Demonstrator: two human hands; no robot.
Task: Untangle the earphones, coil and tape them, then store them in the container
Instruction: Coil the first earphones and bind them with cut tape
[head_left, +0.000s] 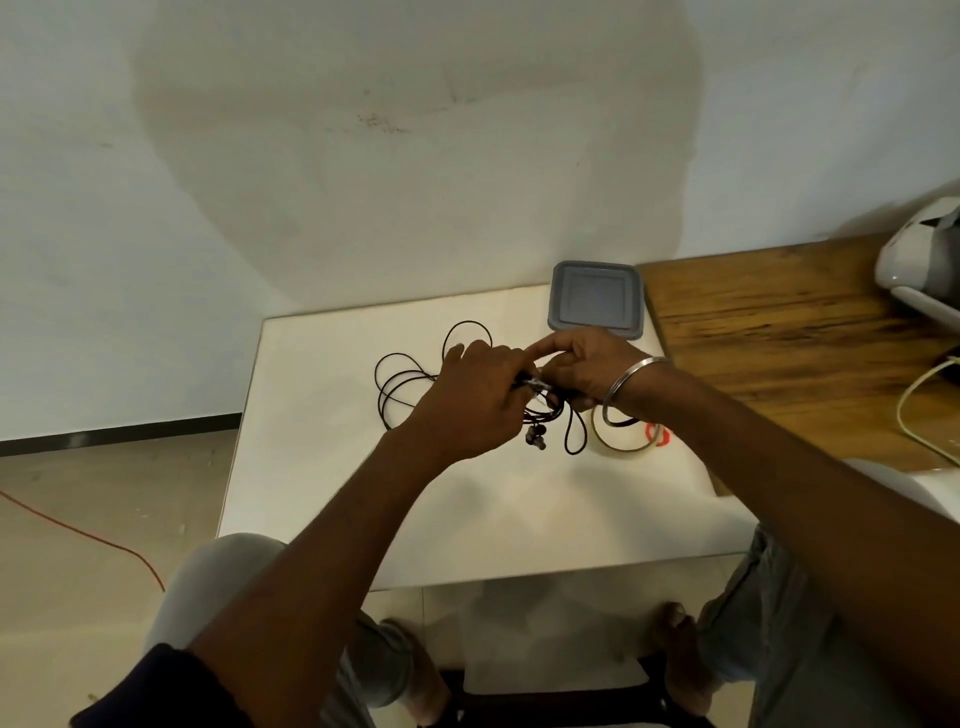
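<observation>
Nothing in the view can be read: no text, label, brand or number. The one sign-like thing is a small red mark (658, 434) on the white table top (322, 467), just beside the thin roll of clear tape (621, 448). The person's right arm (753, 447) partly hides it, and it is too blurred to tell whether it is a letter, a logo or only a coloured shape.
</observation>
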